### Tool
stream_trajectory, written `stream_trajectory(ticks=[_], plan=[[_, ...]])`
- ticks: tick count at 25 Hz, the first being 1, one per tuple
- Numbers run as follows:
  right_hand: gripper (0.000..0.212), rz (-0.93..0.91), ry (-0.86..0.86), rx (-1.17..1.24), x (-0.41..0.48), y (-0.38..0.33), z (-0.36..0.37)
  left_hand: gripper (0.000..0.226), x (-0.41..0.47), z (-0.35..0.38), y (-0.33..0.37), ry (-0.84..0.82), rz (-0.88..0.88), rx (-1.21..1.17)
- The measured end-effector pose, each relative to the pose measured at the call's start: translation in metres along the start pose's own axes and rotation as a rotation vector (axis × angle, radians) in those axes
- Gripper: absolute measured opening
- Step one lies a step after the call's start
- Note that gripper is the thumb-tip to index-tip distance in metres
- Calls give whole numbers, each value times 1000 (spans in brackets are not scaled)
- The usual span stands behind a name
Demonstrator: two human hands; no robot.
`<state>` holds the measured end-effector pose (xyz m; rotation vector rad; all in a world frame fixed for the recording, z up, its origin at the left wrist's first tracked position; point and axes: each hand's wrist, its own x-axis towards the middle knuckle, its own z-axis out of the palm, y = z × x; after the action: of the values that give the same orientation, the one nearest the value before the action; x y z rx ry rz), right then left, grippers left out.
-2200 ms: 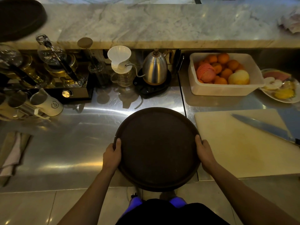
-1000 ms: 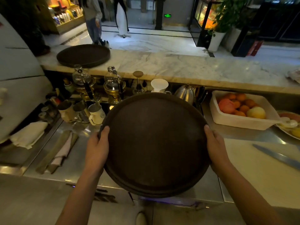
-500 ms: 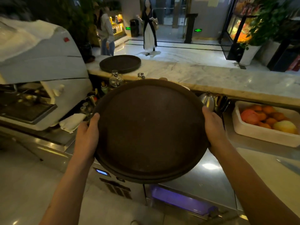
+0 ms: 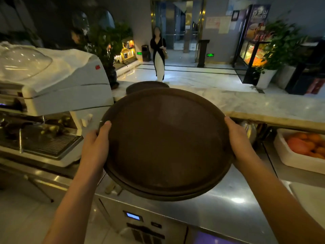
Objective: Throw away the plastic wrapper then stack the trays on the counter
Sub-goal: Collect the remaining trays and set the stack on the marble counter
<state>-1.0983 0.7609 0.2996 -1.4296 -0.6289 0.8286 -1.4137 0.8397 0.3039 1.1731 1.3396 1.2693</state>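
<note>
I hold a large round dark brown tray (image 4: 165, 141) in the air over the steel worktop, tilted slightly toward me. A second rim shows under its near edge, so it may be two trays together. My left hand (image 4: 95, 147) grips its left rim and my right hand (image 4: 240, 141) grips its right rim. Another dark round tray (image 4: 139, 85) lies flat on the marble counter (image 4: 255, 103) just beyond the held one, mostly hidden behind it. No plastic wrapper is in view.
A white espresso machine (image 4: 58, 88) stands at the left with its drip grate. A white tub of oranges (image 4: 302, 152) sits at the right on the steel worktop (image 4: 228, 199). A person stands in the lobby beyond the counter, near potted plants.
I have lifted the tray off the steel worktop and carried it up and to the left toward the tray on the marble counter. My view has risen from the worktop to the lobby.
</note>
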Motion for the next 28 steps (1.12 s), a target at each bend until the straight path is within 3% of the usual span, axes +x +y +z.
stream_trajectory(ticks=[3,6,8,13,17,21,23,26,28], plan=[[29,-13,25,-29,7,-5,38,87,35,-19,10,-34,7,0],[30,-16,34,-31,27,-11,63,71,67,-25,16,-42,-7,-21],[29,-28,54,-15,46,-11,73,71,87,-22,19,-35,-11,-6],[61,-50,68,-76,115,-18,89,90,140,11,18,22,-29,30],[46,-68,40,-132,172,-31,90,82,176,47,25,37,-60,53],[57,-87,54,-169,225,-37,99,66,222,74,23,45,-48,36],[58,-59,72,-166,245,-38,108,71,247,82,21,7,-74,16],[55,-70,85,-154,277,-41,126,38,284,99,31,7,-66,11],[53,-79,98,-154,299,-42,139,31,310,109,40,-6,-54,15]])
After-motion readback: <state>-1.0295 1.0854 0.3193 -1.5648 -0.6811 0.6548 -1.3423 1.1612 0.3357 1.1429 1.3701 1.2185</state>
